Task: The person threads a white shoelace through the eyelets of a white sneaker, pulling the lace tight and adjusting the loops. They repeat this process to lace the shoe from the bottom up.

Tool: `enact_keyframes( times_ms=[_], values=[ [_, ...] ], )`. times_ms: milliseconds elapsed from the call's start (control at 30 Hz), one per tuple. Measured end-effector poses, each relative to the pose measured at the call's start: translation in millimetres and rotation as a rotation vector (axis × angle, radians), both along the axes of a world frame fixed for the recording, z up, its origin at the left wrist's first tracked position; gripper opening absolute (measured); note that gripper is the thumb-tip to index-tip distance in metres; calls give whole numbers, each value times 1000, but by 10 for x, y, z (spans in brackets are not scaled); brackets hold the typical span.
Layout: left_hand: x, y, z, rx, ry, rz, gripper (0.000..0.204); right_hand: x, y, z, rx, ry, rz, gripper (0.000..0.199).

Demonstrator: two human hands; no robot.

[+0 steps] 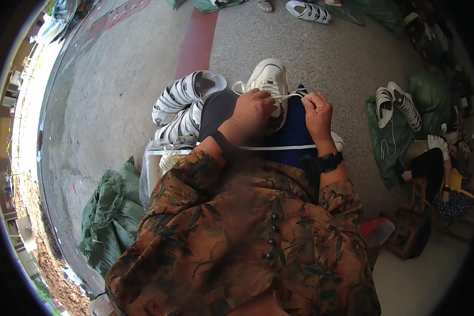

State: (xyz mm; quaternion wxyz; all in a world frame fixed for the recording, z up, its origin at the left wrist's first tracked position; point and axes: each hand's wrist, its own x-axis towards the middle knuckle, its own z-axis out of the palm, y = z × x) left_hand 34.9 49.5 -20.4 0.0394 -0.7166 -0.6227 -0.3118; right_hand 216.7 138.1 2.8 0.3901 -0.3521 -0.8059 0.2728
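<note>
A white sneaker (268, 71) rests on my lap, toe pointing away from me, over dark blue cloth (296, 124). My left hand (254, 111) lies across the shoe's laced front, its fingers closed on the white shoelace (284, 97). To the right of the shoe, my right hand (317, 110) pinches the same lace between thumb and fingers. The lace runs between the two hands, and a loose loop stands out left of the tongue. My left hand and wrist hide the heel end of the sneaker.
Nested white sneakers (181, 102) are stacked at my left, above a white box (155, 166). A green sack (110, 210) slumps beside it. On the right, a pair of white shoes (397, 105) lies on green sacking, near another seated person (445, 181). More shoes (308, 11) lie ahead.
</note>
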Motion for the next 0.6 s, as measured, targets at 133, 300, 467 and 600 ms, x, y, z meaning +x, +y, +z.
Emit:
enact_keyframes(
  times_ms=[133, 300, 467, 600],
  values=[
    [65, 152, -95, -15, 67, -32, 10, -89, -34, 82, -41, 96, 46, 5],
    [129, 192, -107, 32, 38, 21, 13, -19, -15, 21, -151, 145, 52, 5],
    [166, 182, 60, -49, 18, 17, 10, -11, -15, -67, -163, 182, 61, 8],
    [69, 176, 118, -8, -347, 128, 7, 23, -18, -21, -163, 158, 128, 10]
  ],
)
